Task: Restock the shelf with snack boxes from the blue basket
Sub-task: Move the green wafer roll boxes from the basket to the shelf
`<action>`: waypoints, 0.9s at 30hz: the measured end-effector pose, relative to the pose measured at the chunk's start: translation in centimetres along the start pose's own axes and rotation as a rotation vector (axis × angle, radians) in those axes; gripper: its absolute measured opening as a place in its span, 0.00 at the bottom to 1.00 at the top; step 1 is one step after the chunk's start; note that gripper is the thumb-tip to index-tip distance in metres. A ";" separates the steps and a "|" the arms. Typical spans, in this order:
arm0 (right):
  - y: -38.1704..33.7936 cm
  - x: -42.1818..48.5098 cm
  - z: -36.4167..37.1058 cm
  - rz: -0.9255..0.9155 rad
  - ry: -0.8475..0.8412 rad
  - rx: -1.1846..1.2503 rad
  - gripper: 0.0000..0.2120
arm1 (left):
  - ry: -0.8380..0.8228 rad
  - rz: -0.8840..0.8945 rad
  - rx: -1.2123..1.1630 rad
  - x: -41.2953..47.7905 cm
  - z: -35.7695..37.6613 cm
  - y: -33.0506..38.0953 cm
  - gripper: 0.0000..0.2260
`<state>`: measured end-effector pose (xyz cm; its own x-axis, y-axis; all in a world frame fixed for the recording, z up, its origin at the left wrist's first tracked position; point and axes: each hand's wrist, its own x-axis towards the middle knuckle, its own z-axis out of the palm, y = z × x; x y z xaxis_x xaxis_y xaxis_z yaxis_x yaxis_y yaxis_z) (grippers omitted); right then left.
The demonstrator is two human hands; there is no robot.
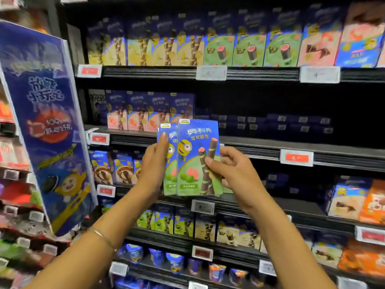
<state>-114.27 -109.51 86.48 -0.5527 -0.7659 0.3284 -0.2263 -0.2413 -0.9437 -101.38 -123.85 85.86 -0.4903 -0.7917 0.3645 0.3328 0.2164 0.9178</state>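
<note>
I hold a small stack of blue-and-green snack boxes (193, 157) upright in front of the shelving, level with the third shelf. My left hand (155, 161) grips the stack's left edge, with its thumb across the rear box's front. My right hand (228, 165) pinches the right edge of the front box, with its thumb on the printed wafer roll. The second shelf (260, 143) behind the boxes has pink boxes (145, 113) at its left and a dark, sparsely filled stretch to the right. The blue basket is out of sight.
Matching green boxes (250, 50) stand on the top shelf. A tall blue promotional panel (45, 122) juts out on the left. Lower shelves carry more wafer boxes (166, 221), cups (175, 262) and orange boxes (373, 203). Price tags (296, 158) line the shelf edges.
</note>
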 end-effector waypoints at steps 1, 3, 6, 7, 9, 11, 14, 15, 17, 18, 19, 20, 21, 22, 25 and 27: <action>0.0 0.9 -0.9 -0.007 0.004 0.003 0.11 | -0.003 0.022 0.021 0.9 0.2 0.0 0.29; 0.0 2.7 -2.7 -0.018 0.035 0.021 0.11 | 0.021 0.043 0.063 2.5 0.1 0.0 0.30; -0.1 5.9 -5.7 -0.041 0.115 0.037 0.11 | 0.094 0.056 0.015 4.8 -0.2 -0.3 0.29; -0.1 7.1 -6.6 -0.053 0.157 0.025 0.12 | 0.092 0.066 -0.003 5.4 -0.3 -0.3 0.28; -0.1 9.6 -7.7 -0.077 0.226 -0.014 0.14 | 0.093 0.082 -0.083 6.6 -0.6 -0.3 0.25; 0.1 12.6 -8.3 -0.079 0.252 -0.054 0.15 | 0.085 0.089 -0.157 7.8 -1.0 -0.5 0.26; 1.0 17.4 -7.8 -0.053 0.254 -0.081 0.16 | 0.045 0.081 -0.225 9.8 -1.6 -0.8 0.30; 1.4 19.0 -7.3 -0.043 0.266 -0.087 0.17 | 0.022 0.080 -0.230 10.5 -1.8 -0.9 0.29; 2.5 22.1 -6.6 -0.020 0.322 -0.169 0.17 | -0.042 0.091 -0.254 11.8 -2.0 -1.0 0.25; 3.0 23.5 -6.4 -0.010 0.345 -0.252 0.15 | -0.061 0.097 -0.273 12.4 -2.0 -0.9 0.25; 3.4 24.8 -6.1 -0.002 0.367 -0.351 0.11 | -0.072 0.103 -0.289 13.0 -2.0 -0.8 0.24; 3.7 25.9 -5.9 0.011 0.381 -0.448 0.07 | -0.080 0.113 -0.297 13.5 -2.0 -0.8 0.24; 4.0 27.0 -5.7 0.037 0.371 -0.551 0.06 | -0.090 0.126 -0.298 14.1 -2.0 -0.8 0.24; 4.2 28.0 -5.5 0.072 0.343 -0.637 0.08 | -0.102 0.137 -0.296 14.5 -2.0 -0.8 0.24; 4.2 30.7 -5.1 0.073 0.307 -0.779 0.18 | -0.127 0.138 -0.322 15.7 -2.1 -0.8 0.24; 4.1 32.2 -4.7 0.068 0.339 -0.860 0.21 | -0.149 0.141 -0.348 16.4 -2.2 -0.6 0.24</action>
<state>-136.81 -132.36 93.35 -0.7608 -0.5146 0.3954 -0.6272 0.4268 -0.6514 -107.79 -138.22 90.94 -0.5232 -0.6714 0.5249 0.6454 0.0901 0.7585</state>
